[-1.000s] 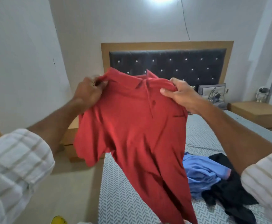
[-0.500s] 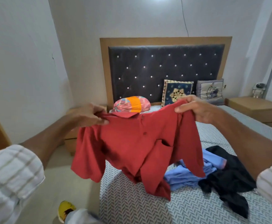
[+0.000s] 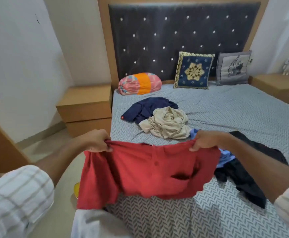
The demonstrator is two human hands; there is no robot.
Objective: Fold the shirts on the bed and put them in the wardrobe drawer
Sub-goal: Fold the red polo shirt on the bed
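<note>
2 hands' fingers (image 3: 106, 148) pinching red shirt (image 3: 140, 172)

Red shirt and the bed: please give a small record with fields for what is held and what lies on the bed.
held: red shirt, spread wide above the bed
left hand: grips one shoulder
right hand: grips the other shoulder
unfolded on bed: navy shirt, beige shirt, blue shirt, black shirt
at headboard: three cushions

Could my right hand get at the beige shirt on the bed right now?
Probably not yet: the right hand grips the red shirt, though the beige shirt lies uncovered just beyond it.
</note>
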